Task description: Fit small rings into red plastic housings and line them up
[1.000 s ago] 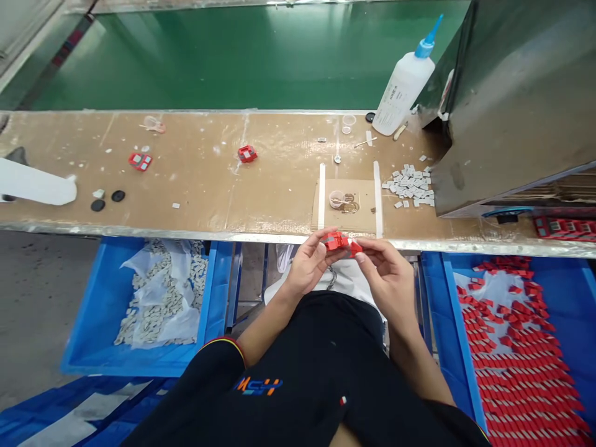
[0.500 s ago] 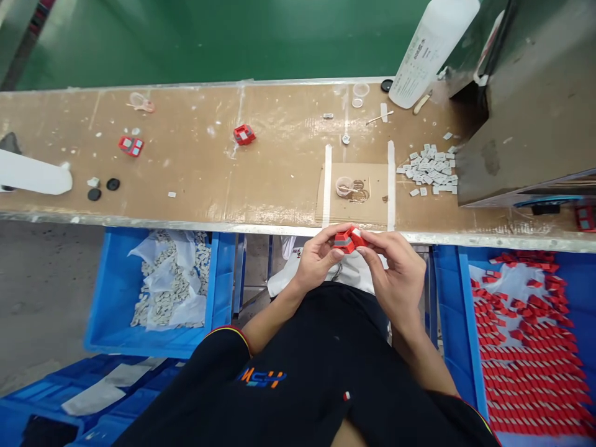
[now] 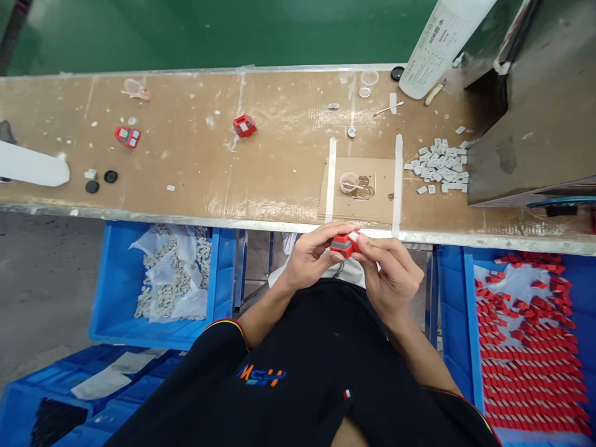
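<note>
At the table's front edge, a small red plastic part with a grey band (image 3: 342,245) is held up between my two hands. My left hand (image 3: 305,259) is closed on its left side, fingers over the top and thumb below. My right hand (image 3: 390,273) pinches the right end, where a white patch shows by the fingertips. Whether that end is a separate piece I cannot tell. Just beyond the hands, a cardboard square (image 3: 382,167) between white tape strips bears a small clear cup (image 3: 348,182) with a swab in it.
Small white tiles (image 3: 442,164) lie heaped right, beside a metal box (image 3: 521,136). A white bottle (image 3: 440,46) stands behind. Two red parts, one red piece (image 3: 244,126) nearer the middle, lie leftward. Blue crates hold grey pieces (image 3: 170,292) at left and red pieces (image 3: 535,372) at right.
My right fingers have shifted on the red part's right end, with the index finger more bent and the white patch turned more upward. The view has shifted slightly.
</note>
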A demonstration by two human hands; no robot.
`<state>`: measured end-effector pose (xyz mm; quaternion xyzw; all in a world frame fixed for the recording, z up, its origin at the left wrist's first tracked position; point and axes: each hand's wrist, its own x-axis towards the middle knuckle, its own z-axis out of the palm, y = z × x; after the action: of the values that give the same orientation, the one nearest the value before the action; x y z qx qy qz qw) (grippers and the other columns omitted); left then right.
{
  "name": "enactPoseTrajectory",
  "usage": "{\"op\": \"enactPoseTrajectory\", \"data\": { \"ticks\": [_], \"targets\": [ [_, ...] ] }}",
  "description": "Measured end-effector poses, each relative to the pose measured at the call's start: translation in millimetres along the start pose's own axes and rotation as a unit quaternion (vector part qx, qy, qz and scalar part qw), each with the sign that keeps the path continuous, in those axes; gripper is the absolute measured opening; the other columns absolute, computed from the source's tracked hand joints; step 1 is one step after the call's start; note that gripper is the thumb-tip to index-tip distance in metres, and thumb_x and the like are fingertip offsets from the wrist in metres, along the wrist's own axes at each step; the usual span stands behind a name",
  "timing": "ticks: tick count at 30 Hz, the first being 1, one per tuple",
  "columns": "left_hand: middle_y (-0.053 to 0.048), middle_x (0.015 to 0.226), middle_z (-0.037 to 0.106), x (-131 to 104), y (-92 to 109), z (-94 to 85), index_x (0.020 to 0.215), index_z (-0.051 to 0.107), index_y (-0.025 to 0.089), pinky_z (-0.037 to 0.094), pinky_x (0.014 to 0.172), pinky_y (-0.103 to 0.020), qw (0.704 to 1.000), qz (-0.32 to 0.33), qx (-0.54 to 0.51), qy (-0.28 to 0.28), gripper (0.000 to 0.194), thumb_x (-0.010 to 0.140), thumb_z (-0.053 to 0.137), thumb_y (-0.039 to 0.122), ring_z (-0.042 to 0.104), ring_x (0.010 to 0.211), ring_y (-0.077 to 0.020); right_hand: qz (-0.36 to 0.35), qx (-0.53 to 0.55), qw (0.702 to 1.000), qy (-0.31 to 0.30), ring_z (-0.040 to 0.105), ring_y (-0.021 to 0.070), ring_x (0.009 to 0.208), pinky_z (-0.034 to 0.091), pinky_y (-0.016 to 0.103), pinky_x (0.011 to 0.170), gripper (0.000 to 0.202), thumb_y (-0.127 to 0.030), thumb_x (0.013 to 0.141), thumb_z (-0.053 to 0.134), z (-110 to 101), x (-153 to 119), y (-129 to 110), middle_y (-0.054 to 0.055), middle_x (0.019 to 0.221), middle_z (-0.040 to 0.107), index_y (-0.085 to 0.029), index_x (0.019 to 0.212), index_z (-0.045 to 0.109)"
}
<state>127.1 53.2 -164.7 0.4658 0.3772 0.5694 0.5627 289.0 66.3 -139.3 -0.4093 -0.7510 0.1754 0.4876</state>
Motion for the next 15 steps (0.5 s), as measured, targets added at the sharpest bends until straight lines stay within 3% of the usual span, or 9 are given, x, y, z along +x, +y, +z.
{"op": "enactPoseTrajectory", "data": {
  "ticks": [4, 7, 11, 15],
  "targets": [
    [-0.011, 0.131, 0.072, 0, 1, -11.7, 0.127, 0.072, 0.024, 0.056, 0.103, -0.038, 0.998, -0.03, -0.022, -0.041, 0.041, 0.091, 0.072, 0.044, 0.068, 0.121, -0.0266, -0.032, -0.025, 0.998, -0.056, 0.074, 0.0186, 0.088, 0.064, 0.031, 0.071, 0.035, -0.008, 0.093, 0.066, -6, 0, 5, 0.005, 0.102, 0.075, -0.029, 0.121, 0.072],
    [-0.011, 0.131, 0.072, -1, 4, -8.9, 0.133, 0.068, 0.024, 0.055, 0.103, -0.036, 0.999, -0.029, 0.006, -0.026, 0.045, 0.094, 0.066, 0.047, 0.069, 0.12, -0.0254, -0.053, -0.023, 0.995, -0.077, 0.074, 0.0181, 0.087, 0.064, 0.03, 0.072, 0.031, -0.008, 0.092, 0.068, -10, 2, 12, 0.005, 0.101, 0.075, -0.027, 0.115, 0.073],
    [-0.012, 0.129, 0.073, -1, 14, 6.2, 0.127, 0.071, 0.02, 0.051, 0.105, -0.036, 0.996, -0.022, 0.086, 0.031, 0.044, 0.099, 0.056, 0.05, 0.068, 0.12, -0.0262, -0.073, -0.006, 0.996, -0.043, 0.074, 0.0172, 0.078, 0.062, 0.027, 0.063, 0.029, -0.009, 0.089, 0.073, -5, 0, 18, 0.003, 0.089, 0.075, -0.028, 0.111, 0.074],
    [-0.011, 0.121, 0.076, -3, 19, 18.0, 0.126, 0.071, 0.019, 0.053, 0.097, -0.036, 0.994, -0.041, 0.078, 0.057, 0.046, 0.1, 0.052, 0.052, 0.071, 0.108, -0.0254, -0.049, -0.023, 0.998, 0.018, 0.075, 0.018, 0.078, 0.063, 0.028, 0.062, 0.04, -0.004, 0.087, 0.072, 7, -7, 12, 0.003, 0.091, 0.074, -0.029, 0.118, 0.073]
  ]
}}
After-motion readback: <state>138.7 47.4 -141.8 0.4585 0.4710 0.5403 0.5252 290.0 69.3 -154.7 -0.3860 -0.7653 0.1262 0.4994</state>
